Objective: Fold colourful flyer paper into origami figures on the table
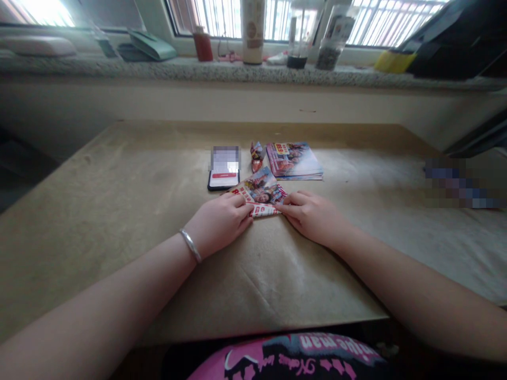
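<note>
A colourful printed leaflet (262, 192), partly folded, lies on the brown paper-covered table (119, 211). My left hand (217, 221) presses its near left edge with fingers drawn together; a silver bracelet (190, 245) circles that wrist. My right hand (312, 215) pinches the folded near right edge. Both hands meet at the fold, fingertips almost touching.
A phone (224, 171) lies just beyond the leaflet. A small folded paper piece (256, 156) and a stack of similar leaflets (293, 160) sit behind. The window sill (237, 71) carries bottles, a red cup and jars. A dark object lies at the right edge.
</note>
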